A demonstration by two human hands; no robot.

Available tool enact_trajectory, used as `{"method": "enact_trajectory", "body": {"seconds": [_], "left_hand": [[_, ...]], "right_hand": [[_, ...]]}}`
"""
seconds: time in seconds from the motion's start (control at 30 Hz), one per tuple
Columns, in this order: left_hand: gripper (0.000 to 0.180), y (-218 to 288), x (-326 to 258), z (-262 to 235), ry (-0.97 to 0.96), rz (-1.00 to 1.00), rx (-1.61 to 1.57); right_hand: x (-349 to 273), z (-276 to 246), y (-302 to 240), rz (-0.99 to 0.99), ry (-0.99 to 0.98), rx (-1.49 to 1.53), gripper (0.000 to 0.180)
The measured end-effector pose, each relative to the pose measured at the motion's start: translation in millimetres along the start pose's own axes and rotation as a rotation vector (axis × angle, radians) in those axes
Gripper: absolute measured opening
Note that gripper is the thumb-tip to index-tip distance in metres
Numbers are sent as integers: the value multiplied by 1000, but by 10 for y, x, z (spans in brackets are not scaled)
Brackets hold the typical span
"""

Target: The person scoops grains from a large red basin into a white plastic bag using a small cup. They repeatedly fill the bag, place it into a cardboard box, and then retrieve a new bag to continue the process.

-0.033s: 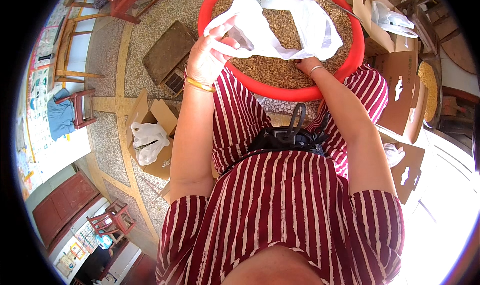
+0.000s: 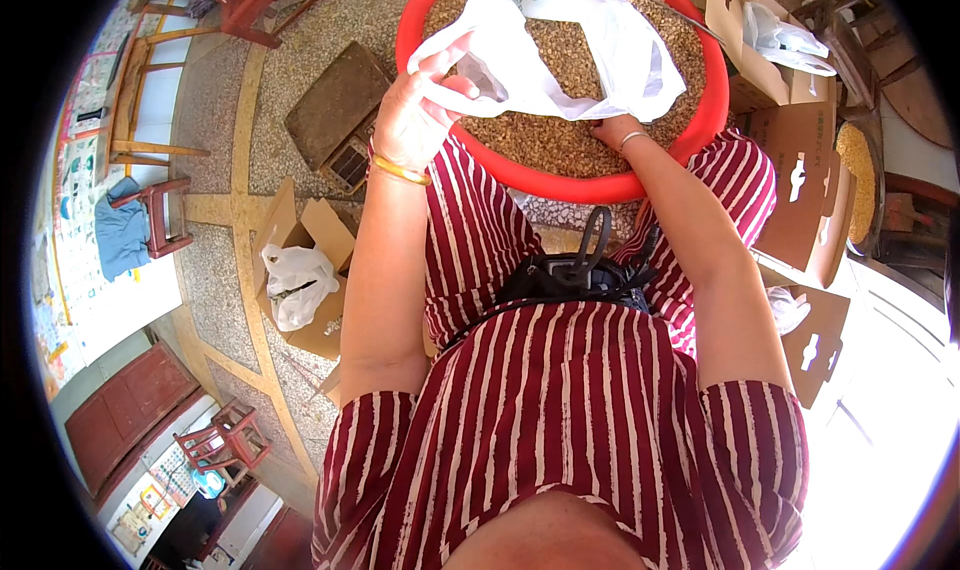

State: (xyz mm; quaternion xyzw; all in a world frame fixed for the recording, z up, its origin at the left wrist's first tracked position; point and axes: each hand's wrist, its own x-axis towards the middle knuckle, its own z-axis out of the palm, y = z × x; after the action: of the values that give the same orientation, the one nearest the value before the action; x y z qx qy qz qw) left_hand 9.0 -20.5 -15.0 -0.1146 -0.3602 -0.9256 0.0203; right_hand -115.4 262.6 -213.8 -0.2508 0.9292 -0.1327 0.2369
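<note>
My left hand (image 2: 418, 110) is closed on the edge of a white plastic bag (image 2: 640, 60), raised at the left rim of a round red tub (image 2: 715, 110). The bag's mouth gapes toward me, and small tan-brown dry pieces (image 2: 560, 55) show through the gap. These loose pieces fill the tub. My right hand (image 2: 612, 130) is low over them at the near right, against the bag's lower edge. White plastic covers most of its fingers, so their grip is hidden.
Cardboard boxes with white plastic bags stand left (image 2: 300, 290) and right (image 2: 765, 70) of me. A low wooden stool (image 2: 335, 105) is left of the tub. A black bag (image 2: 580, 275) sits at my waist. Beyond the right-hand boxes is a round container of yellow grains (image 2: 855, 180).
</note>
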Motion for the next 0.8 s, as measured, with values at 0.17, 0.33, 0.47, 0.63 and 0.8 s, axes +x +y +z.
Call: {"method": "enact_trajectory", "body": {"seconds": [0.17,0.33,0.47,0.63,0.8], "left_hand": [[33,10,17,43,-6,-8,-18],[33,-2,35,11,18,-17,8],[32,3,1,-17,64,-23,21],[33,5,-4,-29,96,-30,68],[34,8,-11,-77,30,-52,55]], "right_hand": [[27,41,24,2,47,15,30],[8,38,145,-190,167,-94,16],[-178,-449,-71,240,-357,642,15],[-668,-792,-230,99,-380,1120,18],[-1180,-1198,-357,30,-393,1441,17]]}}
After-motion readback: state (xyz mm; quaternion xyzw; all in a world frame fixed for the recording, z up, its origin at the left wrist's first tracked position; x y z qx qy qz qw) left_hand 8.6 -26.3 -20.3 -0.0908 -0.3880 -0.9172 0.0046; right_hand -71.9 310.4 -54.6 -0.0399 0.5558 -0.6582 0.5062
